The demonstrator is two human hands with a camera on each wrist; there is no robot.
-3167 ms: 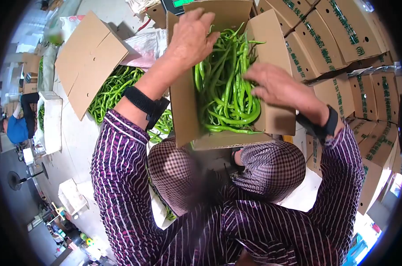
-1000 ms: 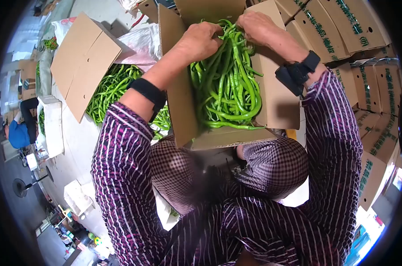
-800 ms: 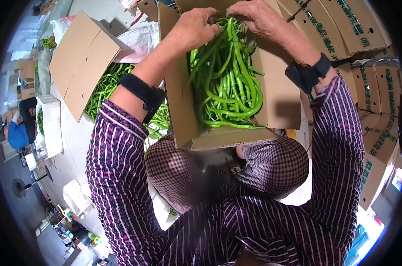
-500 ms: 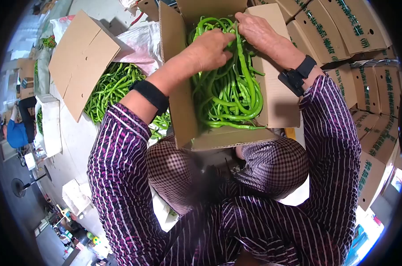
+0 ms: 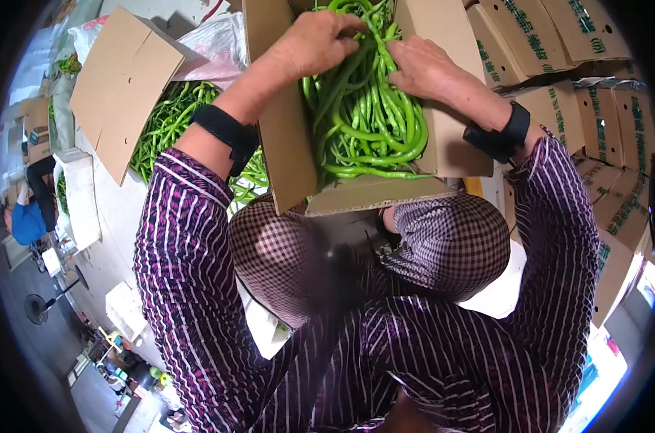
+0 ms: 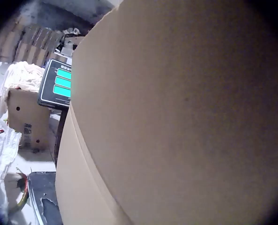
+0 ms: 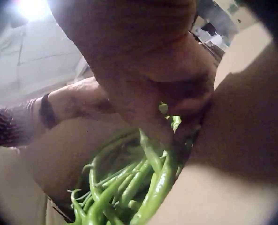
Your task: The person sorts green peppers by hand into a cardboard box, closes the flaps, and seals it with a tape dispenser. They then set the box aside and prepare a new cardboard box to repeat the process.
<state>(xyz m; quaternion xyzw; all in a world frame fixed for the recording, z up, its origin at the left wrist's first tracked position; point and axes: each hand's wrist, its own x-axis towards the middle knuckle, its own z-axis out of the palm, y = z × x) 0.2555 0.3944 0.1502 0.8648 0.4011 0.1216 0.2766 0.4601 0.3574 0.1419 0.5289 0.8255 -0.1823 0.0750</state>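
Observation:
Long green chili peppers (image 5: 374, 123) lie bunched lengthwise in an open cardboard box (image 5: 288, 155) in front of my knees. My left hand (image 5: 313, 43) reaches over the box's left wall, its thumb and fingers bent at the upper ends of the peppers; I cannot tell whether they pinch one. On the other side, my right hand (image 5: 425, 68) has its fingers curled on peppers by the right wall. In the right wrist view that hand (image 7: 148, 89) covers the pepper tops, and its fingertips are partly hidden. The left wrist view is mostly filled by the box wall (image 6: 176, 112).
A loose cardboard piece (image 5: 125, 86) leans over another heap of green peppers (image 5: 165, 126) at left. Printed cartons (image 5: 551, 36) are stacked at right. A scale display (image 6: 61, 84) stands beyond the box. Another person (image 5: 30, 216) is at far left.
The right hand has come down from the box's far end along its right side, and the left hand has shifted up-left. Earlier, both hands were apart over the box; the peppers' upper ends now lie differently.

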